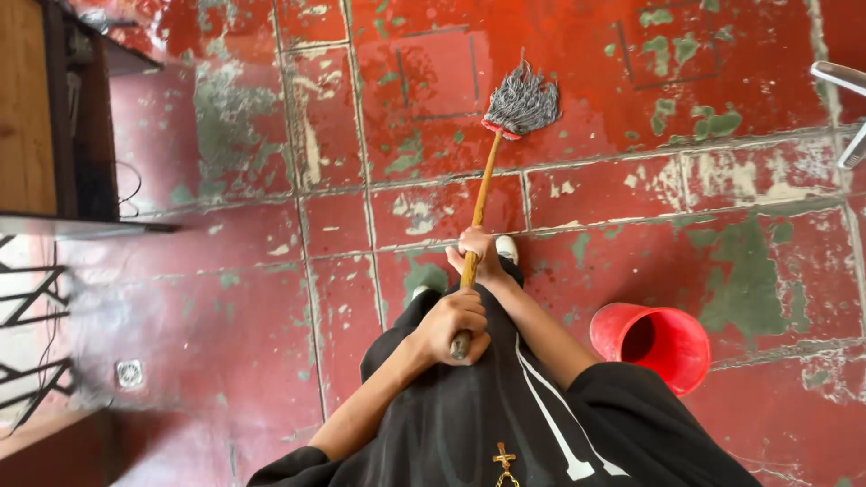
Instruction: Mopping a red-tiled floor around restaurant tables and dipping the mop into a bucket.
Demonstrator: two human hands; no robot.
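Both hands, left hand (456, 325) low and right hand (476, 252) higher, close their fingers round the long wooden-handled grey string mop (520, 104) lying on the wet red tiled floor (631, 72); slipping looks possible; the red plastic bucket (651, 343) nearby could tip.

Single head-worn view, looking steeply down and a bit forward over the person's own chest and forearms at the worn red tiled floor (631, 54). Torso is close at the bottom edge, the floor stretches away toward the top. No second view, so nothing overlaps.
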